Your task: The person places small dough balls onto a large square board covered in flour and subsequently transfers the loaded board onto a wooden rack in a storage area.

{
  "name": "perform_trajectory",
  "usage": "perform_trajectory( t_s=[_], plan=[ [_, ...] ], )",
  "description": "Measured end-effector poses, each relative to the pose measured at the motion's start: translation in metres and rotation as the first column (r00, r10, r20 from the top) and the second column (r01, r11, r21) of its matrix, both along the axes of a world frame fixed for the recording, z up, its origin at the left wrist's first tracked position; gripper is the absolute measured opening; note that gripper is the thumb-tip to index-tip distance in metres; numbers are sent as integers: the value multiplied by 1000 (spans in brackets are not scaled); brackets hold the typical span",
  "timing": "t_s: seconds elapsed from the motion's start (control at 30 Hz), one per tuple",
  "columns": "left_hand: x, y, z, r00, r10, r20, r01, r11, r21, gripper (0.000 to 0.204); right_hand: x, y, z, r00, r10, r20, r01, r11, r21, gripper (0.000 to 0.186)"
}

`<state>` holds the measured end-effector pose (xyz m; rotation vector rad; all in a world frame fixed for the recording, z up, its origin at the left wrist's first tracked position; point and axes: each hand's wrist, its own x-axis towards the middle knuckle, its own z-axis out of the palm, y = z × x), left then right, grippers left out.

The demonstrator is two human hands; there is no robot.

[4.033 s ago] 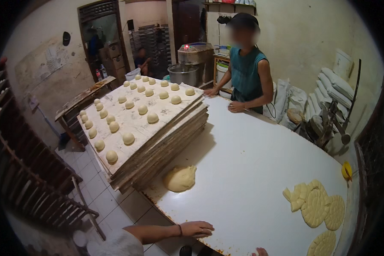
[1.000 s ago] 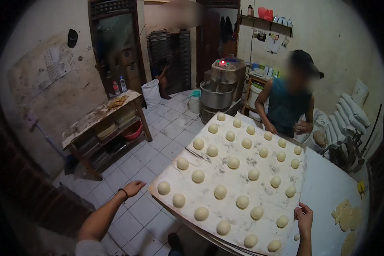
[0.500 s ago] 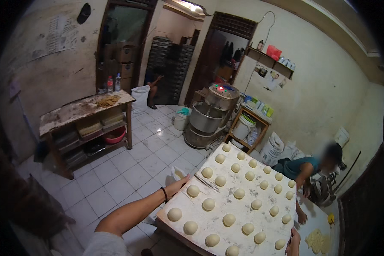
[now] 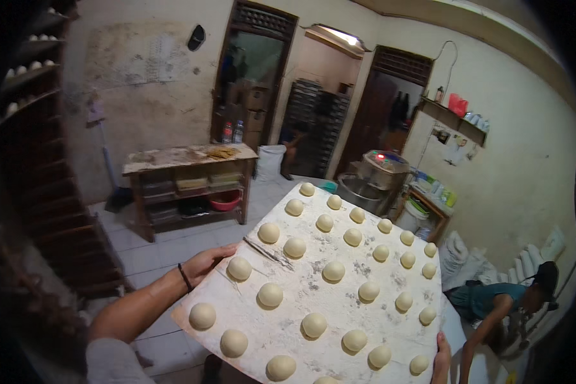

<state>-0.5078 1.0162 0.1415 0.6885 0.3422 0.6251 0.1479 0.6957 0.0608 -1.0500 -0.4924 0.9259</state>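
A wide, flour-dusted board [image 4: 390, 313] is held up in front of me, tilted in the view. Rows of round, pale dough balls [image 4: 334, 271] stand spaced across it. My left hand [image 4: 210, 264], with a dark band at the wrist, grips the board's left edge; its fingers go partly under the board. At the lower right edge, my right hand [image 4: 441, 361] is closed on the board, mostly hidden by it. A split or dark strip [image 4: 269, 252] marks the board's surface near my left hand.
A tall rack [image 4: 51, 211] with dough balls on its upper shelves stands at the left. Beyond are a wooden table [image 4: 192, 153] and a dough mixer [image 4: 377, 176]. A co-worker [image 4: 493, 301] bends over a work table at the right. Another person [image 4: 291, 150] sits near the back doorway.
My view has swung left, bringing the rack into sight. The board has risen and looks nearer, with both hands still on it. The co-worker at the right bends lower, with one arm reaching down.
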Motion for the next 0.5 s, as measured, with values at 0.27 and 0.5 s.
perform_trajectory(
  t_s=[0.27,0.5],
  plan=[
    [19,-185,0,922,374,102,-379,925,30,54,68,78,-16,939,342,26,-340,918,203,47],
    [159,-326,-1,687,706,173,-709,597,376,55,135,123,-1,835,547,69,-536,776,333,48]
  ],
)
